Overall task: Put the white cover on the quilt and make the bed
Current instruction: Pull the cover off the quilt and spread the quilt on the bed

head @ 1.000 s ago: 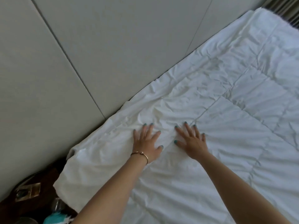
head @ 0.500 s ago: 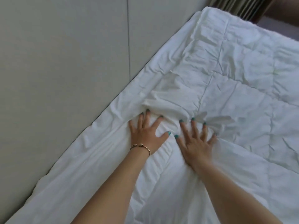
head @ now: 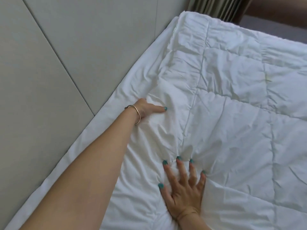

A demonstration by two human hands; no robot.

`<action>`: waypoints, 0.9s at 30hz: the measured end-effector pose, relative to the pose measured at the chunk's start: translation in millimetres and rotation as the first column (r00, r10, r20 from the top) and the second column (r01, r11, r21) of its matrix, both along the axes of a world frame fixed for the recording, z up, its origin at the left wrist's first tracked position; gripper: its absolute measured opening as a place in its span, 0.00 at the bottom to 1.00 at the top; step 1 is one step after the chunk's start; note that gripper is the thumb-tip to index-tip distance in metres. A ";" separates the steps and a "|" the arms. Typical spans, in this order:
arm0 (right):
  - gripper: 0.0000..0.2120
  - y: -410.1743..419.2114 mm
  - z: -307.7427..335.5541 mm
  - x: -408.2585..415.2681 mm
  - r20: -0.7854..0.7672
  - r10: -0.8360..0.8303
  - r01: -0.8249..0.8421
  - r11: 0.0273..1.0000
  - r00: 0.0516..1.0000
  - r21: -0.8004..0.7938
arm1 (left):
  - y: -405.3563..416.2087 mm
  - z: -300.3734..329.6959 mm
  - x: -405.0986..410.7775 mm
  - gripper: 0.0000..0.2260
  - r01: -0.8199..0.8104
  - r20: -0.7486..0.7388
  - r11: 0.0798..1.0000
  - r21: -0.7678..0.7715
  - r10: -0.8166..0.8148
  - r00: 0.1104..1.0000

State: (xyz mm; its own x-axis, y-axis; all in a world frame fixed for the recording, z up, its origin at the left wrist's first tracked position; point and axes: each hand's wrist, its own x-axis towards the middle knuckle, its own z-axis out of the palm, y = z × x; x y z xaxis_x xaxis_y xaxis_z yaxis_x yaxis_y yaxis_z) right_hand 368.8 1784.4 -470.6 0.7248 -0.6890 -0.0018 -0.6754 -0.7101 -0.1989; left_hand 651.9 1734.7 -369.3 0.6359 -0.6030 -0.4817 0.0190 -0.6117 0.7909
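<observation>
Quilt (head: 232, 113), white and stitched into large rectangular panels, was spread over the bed and filled most of the view, its far short edge lying near the curtain (head: 214, 7). Its surface was soft, puffed between the seams and heavily creased. No brand, label or writing could be read on any fabric. A flatter, smoother band of white cover (head: 116, 103) was seen along the wall side, extending beyond the padded edge of the quilt and running down to the lower left corner of the view; whether it enclosed the quilt could not be told.

The right hand (head: 182, 190) was pressed flat on the quilt near the lower centre, fingers straight and spread, with wrinkles radiating from the fingertips (head: 178, 159). The left hand (head: 149, 108) was placed further away, at the boundary between quilt and cover; only the thumb was visible, extended on top, while the other fingers were hidden in or under the fabric, so the grip could not be determined. The two hands were held well apart. A thin metal bracelet (head: 137, 113) was worn on the left wrist.

A grey panelled wall (head: 58, 63) with narrow seams bordered the bed on the left.
</observation>
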 end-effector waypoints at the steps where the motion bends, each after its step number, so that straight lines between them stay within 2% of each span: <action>1: 0.28 0.2 1.0 0.0 0.002 -0.005 0.005 1.000 1.000 -0.001 | 0.7 5.7 4.7 0.36 -0.020 0.200 0.998 -0.053 0.030 0.979; 2: 0.28 0.8 1.8 -0.2 0.000 -0.005 0.005 1.000 1.000 0.001 | 6.0 9.3 10.7 0.26 -0.048 0.424 0.994 -0.100 0.086 0.902; 3: 0.28 0.4 4.0 0.2 -0.007 -0.005 0.005 1.000 1.000 0.015 | 14.3 12.7 15.8 0.18 -0.069 0.614 0.992 -0.110 0.122 0.779; 4: 0.28 -0.6 4.6 1.1 -0.008 -0.006 0.006 1.000 1.000 0.019 | 22.5 13.3 18.3 0.14 -0.074 0.746 0.995 -0.065 0.097 0.659; 5: 0.28 -1.1 4.2 1.3 -0.007 -0.007 0.007 1.000 1.000 0.011 | 30.1 6.1 16.9 0.13 -0.076 0.811 0.997 0.028 0.021 0.585; 6: 0.28 -1.2 2.8 1.1 -0.005 -0.006 0.006 1.000 1.000 0.001 | 34.2 -7.5 14.3 0.13 -0.089 0.823 0.989 0.119 -0.048 0.566; 7: 0.28 -1.0 2.7 1.4 -0.005 -0.006 0.006 1.000 1.000 0.006 | 33.3 -20.2 13.3 0.14 -0.137 0.795 0.976 0.172 -0.055 0.604; 9: 0.28 -2.2 0.7 2.3 0.005 -0.010 0.010 1.000 1.000 -0.001 | 27.5 -31.4 20.3 0.19 -0.316 0.699 0.933 0.171 0.111 0.706; 10: 0.28 -4.3 -1.6 2.3 0.016 -0.012 0.013 1.000 1.000 -0.016 | 23.6 -28.5 25.3 0.20 -0.371 0.708 0.912 0.177 0.144 0.692; 11: 0.28 -5.8 -3.9 2.5 0.029 -0.012 0.013 0.999 1.000 -0.038 | 20.3 -23.0 26.9 0.20 -0.387 0.786 0.906 0.169 0.113 0.607; 12: 0.28 -5.9 -7.1 1.9 0.042 -0.008 0.011 0.998 0.999 -0.060 | 18.2 -15.2 23.0 0.19 -0.362 0.873 0.927 0.096 0.096 0.478; 13: 0.28 -4.8 -9.6 0.5 0.049 -0.003 0.006 0.998 0.999 -0.068 | 18.0 -10.0 12.8 0.18 -0.251 0.925 0.968 -0.030 0.122 0.361; 14: 0.28 -3.8 -11.7 -0.7 0.056 0.002 0.002 0.998 0.998 -0.068 | 21.0 -10.3 -3.9 0.16 -0.058 0.945 0.991 -0.119 0.131 0.301; 15: 0.28 -4.0 -12.6 -0.8 0.067 0.003 0.002 0.997 0.998 -0.071 | 29.7 -17.1 -23.8 0.15 0.166 0.951 0.980 -0.106 0.052 0.305; 16: 0.28 -4.9 -13.6 -0.5 0.084 0.000 0.008 0.996 0.997 -0.086 | 42.1 -26.0 -39.1 0.19 0.333 0.943 0.943 0.015 -0.124 0.309; 17: 0.28 -6.0 -13.5 0.2 0.094 -0.003 0.013 0.995 0.996 -0.098 | 54.5 -32.1 -44.6 0.25 0.433 0.858 0.879 0.200 -0.371 0.356; 18: 0.27 -6.3 -12.7 1.1 0.102 -0.002 0.013 0.994 0.995 -0.108 | 63.3 -43.3 -40.8 0.29 0.463 0.741 0.816 0.346 -0.540 0.398; 19: 0.26 -5.7 -10.9 2.2 0.107 0.002 0.010 0.994 0.994 -0.111 | 67.8 -53.6 -32.4 0.30 0.453 0.652 0.777 0.437 -0.621 0.436; 22: 0.28 -5.1 -8.2 5.4 0.107 -0.002 0.011 0.996 0.994 -0.086 | 59.2 -66.0 -18.7 0.31 0.354 0.632 0.798 0.488 -0.603 0.487; 24: 0.29 -6.2 -7.6 6.3 0.087 -0.009 0.014 0.999 0.996 -0.053 | 55.8 -58.3 -27.5 0.33 0.164 0.652 0.833 0.528 -0.522 0.551; 26: 0.29 -7.7 -5.8 6.0 0.068 -0.041 0.044 0.998 0.997 -0.036 | 69.2 -40.5 -60.8 0.28 -0.003 0.723 0.848 0.529 -0.449 0.524; 27: 0.29 -8.4 -4.6 5.3 0.044 -0.051 0.052 0.998 0.998 -0.030 | 83.7 -32.6 -86.4 0.25 -0.002 0.772 0.880 0.474 -0.415 0.482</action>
State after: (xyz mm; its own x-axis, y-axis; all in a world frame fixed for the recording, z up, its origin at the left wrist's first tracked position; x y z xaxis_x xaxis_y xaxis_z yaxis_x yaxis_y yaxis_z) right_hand 374.1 1776.0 -475.1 0.6874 -0.7245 0.0509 -0.7025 -0.6810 -0.2066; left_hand 565.4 1818.4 -401.9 0.7295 -0.6839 0.0010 -0.6828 -0.7282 0.0594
